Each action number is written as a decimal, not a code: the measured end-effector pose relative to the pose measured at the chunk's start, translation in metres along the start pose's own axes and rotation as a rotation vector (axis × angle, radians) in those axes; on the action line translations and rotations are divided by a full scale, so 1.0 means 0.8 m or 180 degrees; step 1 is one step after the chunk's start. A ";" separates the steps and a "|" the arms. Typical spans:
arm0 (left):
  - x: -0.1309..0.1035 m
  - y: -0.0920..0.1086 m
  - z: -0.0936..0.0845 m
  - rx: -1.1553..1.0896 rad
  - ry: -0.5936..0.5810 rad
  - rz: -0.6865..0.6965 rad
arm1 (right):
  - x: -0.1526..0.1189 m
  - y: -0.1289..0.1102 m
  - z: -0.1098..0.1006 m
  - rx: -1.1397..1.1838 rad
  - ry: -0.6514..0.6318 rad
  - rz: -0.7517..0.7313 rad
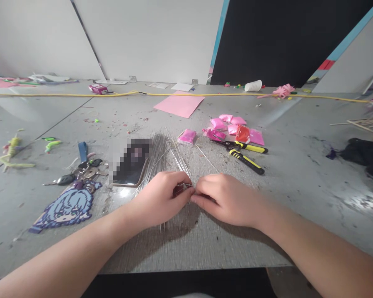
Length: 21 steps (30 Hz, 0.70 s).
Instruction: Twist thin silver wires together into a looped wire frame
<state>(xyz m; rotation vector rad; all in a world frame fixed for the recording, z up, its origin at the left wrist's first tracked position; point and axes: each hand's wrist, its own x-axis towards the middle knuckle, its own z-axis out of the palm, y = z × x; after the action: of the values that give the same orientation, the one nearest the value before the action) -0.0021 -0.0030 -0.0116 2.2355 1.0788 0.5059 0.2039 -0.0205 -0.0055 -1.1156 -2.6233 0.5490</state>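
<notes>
My left hand [164, 196] and my right hand [225, 198] meet fingertip to fingertip, low over the table's front part. Both are closed in a pinch. A bit of thin metal wire shows between the left fingers, and the right fingertips press at the same spot; the fingers hide most of it. Just beyond the left hand lies a bundle of thin straight metal wires [159, 153], partly under that hand. A few loose wires [178, 157] fan out towards my fingertips. Yellow-and-black pliers [247, 155] lie beyond the right hand, their handles spread.
Left of the wires is a phone [132, 163], then keys [88, 170] with a blue pixel-art charm [70, 205]. Small pink packets [219, 124] and a red packet [243, 134] lie beyond the pliers. Farther back are pink paper [180, 104], a yellow cord [174, 94] and a white cup [253, 86].
</notes>
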 end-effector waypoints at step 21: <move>-0.002 -0.003 0.000 0.0005 -0.0158 -0.0197 | 0.004 0.004 -0.001 -0.0139 0.0172 0.0236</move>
<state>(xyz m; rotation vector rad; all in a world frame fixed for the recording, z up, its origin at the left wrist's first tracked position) -0.0042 -0.0033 -0.0136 2.1971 1.1196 0.4215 0.2041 -0.0161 -0.0060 -1.2275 -2.5683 0.4715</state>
